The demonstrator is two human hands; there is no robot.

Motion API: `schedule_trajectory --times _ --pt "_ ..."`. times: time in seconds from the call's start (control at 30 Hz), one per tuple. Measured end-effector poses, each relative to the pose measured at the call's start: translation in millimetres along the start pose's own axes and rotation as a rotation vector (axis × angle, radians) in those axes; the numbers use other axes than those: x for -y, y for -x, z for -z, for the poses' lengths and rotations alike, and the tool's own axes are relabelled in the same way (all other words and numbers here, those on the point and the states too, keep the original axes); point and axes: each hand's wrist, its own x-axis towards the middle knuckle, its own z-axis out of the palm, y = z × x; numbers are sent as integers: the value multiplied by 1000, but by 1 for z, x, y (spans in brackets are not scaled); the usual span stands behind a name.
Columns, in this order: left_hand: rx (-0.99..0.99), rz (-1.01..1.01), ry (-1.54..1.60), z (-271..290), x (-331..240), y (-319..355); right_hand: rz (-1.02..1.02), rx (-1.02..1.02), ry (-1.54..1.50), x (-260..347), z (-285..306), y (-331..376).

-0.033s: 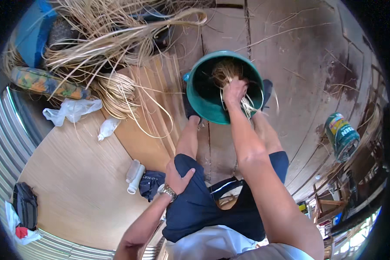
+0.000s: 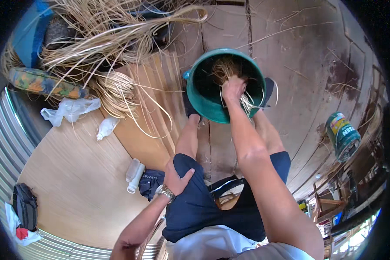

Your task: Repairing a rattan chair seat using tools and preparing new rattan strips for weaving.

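A deep green bucket [image 2: 208, 115] stands between my feet, tilted so that its dark inside shows. My right hand [image 2: 234, 89] reaches into it, closed around a bundle of thin rattan strips [image 2: 225, 70]. The bundle's brown tangled end lies deeper in the bucket. Pale loose ends hang out behind the hand, toward the near rim, and one thin strip curls past the rim on the right. My left hand [image 2: 177, 180], with a metal watch on its wrist, lies on my left thigh, thumb apart, holding nothing.
A heap of long rattan strips [image 2: 117, 39] and a coil [image 2: 117, 93] lie at the upper left. Plastic bags [image 2: 69, 110], a plastic bottle [image 2: 135, 177], a dark pouch [image 2: 151, 184] and a backpack [image 2: 25, 206] are on the left. A green can [image 2: 343, 136] stands right.
My right hand and the bundle have shifted very slightly inside the bucket, and the loose strip at the right rim has swung. My left hand stays on the thigh.
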Motion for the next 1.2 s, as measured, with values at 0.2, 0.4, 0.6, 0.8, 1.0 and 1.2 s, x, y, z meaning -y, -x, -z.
schedule_trajectory --times 0.2,0.4,0.6,0.8,1.0,1.2 --pt "-30 61 -25 14 -8 -2 191 55 -103 9 -71 -21" --pt "-79 74 -45 14 -11 -16 262 299 125 -54 -82 -86" --pt "-80 114 -69 18 8 -16 86 495 12 -31 -103 -56" --pt "-78 80 -31 16 -2 -20 190 183 -184 -27 -125 -35" --pt "-107 90 -63 21 13 -15 222 227 -167 -16 -182 -93" --pt "-131 89 -34 17 22 -18 148 393 -628 -54 -168 -125"
